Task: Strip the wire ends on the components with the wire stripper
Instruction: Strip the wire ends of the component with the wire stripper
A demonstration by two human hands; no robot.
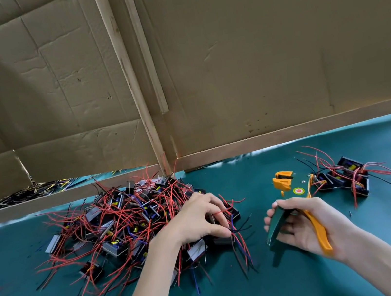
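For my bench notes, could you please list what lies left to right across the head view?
Big pile of components → left hand gripping a component → wire stripper in right hand → small group of components.

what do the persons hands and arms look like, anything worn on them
Nothing worn shows. The left hand and the right hand have no gloves, and the fingers in view carry no rings. The left forearm and the right forearm are bare down to the picture's bottom edge: no sleeves, watch, bracelet or strap. The nails look short and unpainted.
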